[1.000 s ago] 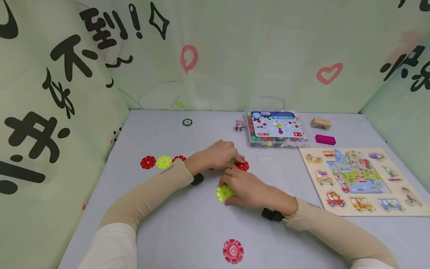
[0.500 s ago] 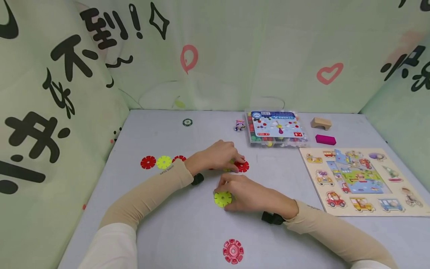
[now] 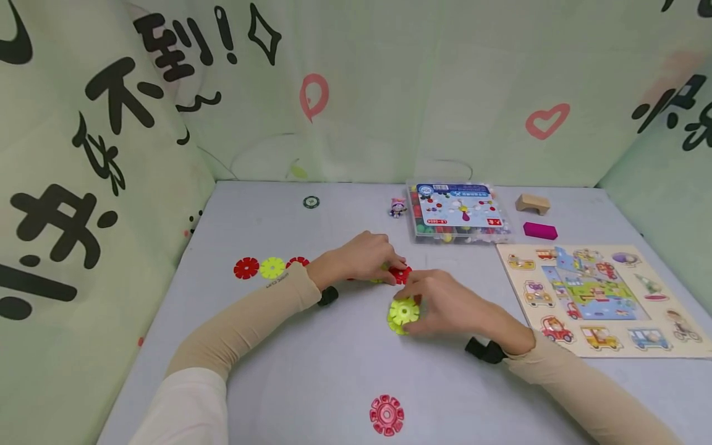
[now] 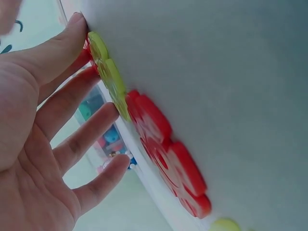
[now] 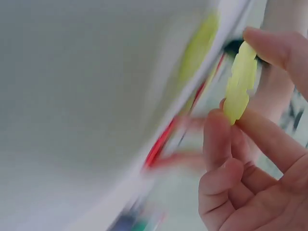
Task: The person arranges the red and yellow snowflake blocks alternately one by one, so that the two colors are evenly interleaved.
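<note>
My right hand pinches a yellow notched plastic disc by its edge between thumb and fingers. The right wrist view shows this disc edge-on, lifted off the table. Just below it a second yellow disc partly shows; in the right wrist view it is a blur. My left hand rests at the right end of a row of discs, its fairly straight fingers touching a red disc and a yellow disc. Another red disc lies alongside. The left forearm hides the middle of the row.
Leftward the row continues with a red disc and a yellow disc. A pinkish-red flower-shaped disc lies near the front. Behind are a bead box, a small figurine and blocks; a wooden puzzle board lies right.
My right hand first draws toward me with the yellow disc, then moves to the right and slightly away. A second yellow disc now shows under it. My left hand stays in place.
</note>
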